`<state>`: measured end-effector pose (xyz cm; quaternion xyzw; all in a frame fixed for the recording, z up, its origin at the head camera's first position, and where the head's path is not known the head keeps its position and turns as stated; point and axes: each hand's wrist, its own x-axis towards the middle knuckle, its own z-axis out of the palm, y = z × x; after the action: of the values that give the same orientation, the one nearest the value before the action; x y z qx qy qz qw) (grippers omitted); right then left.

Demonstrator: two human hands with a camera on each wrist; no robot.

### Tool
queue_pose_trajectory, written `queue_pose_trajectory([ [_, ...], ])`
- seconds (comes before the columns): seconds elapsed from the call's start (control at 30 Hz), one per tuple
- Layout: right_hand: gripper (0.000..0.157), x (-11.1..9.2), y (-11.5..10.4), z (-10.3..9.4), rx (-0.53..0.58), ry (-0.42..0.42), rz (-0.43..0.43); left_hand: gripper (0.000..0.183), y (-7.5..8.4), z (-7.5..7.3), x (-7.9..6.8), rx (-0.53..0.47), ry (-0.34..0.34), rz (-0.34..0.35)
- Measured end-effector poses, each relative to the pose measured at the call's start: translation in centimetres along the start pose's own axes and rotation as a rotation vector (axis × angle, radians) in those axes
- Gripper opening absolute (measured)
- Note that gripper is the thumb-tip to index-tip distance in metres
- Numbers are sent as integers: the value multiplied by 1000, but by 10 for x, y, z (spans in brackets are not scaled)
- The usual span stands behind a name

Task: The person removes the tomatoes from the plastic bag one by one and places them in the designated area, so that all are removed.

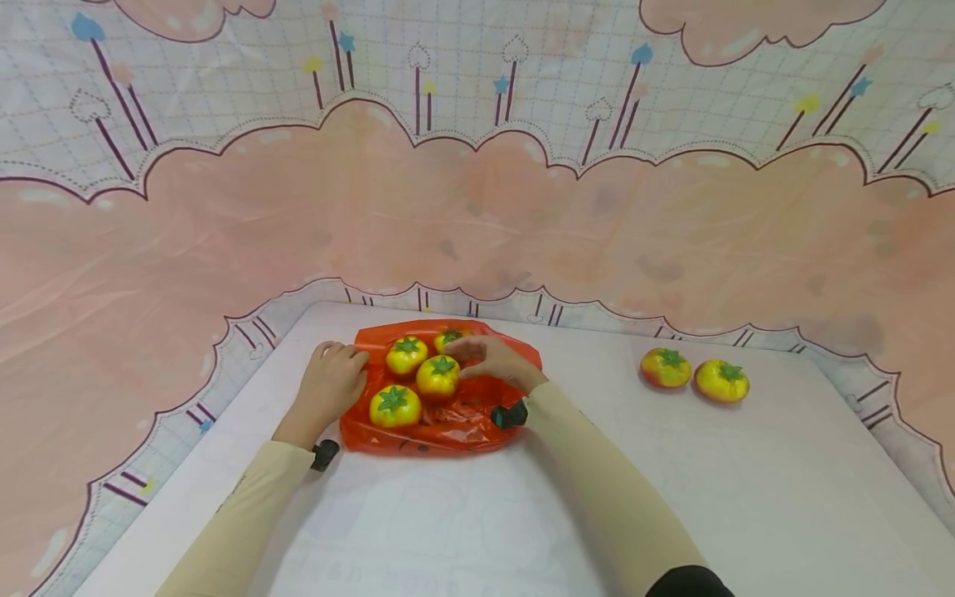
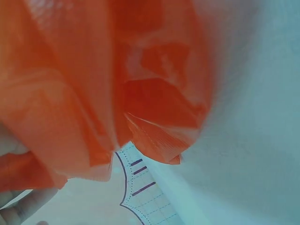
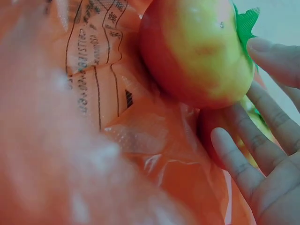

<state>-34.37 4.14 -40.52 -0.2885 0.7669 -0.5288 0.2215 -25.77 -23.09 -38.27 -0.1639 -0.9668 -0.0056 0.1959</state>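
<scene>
A red plastic bag (image 1: 455, 435) lies spread on the table, with several yellow-red persimmons topped by green leaves on it. My left hand (image 1: 332, 381) is at the bag's left edge; in the left wrist view its fingers (image 2: 33, 206) pinch the thin plastic (image 2: 159, 103). Over the bag's right half reaches my right hand (image 1: 496, 362), fingers spread and loosely bent beside the middle persimmon (image 1: 438, 377) and partly covering the back persimmon (image 1: 448, 338). In the right wrist view the fingertips are right at a persimmon (image 3: 197, 51), not curled round it.
Two more persimmons, one (image 1: 666, 367) beside the other (image 1: 721, 381), sit on the right side of the white table (image 1: 776, 489). A patterned pink-and-white cloth (image 1: 477, 224) hangs behind and around the table.
</scene>
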Motion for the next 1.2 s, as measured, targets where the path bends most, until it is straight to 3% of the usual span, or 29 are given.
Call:
queue_pose_trajectory([
  [0.6,44,-6,4,3,-18,26,20,15,-1,0,-3,7,21,-31],
  [1.2,47,0,4,3,-141,5,117,14,0,2,-3,-9,32,-29],
])
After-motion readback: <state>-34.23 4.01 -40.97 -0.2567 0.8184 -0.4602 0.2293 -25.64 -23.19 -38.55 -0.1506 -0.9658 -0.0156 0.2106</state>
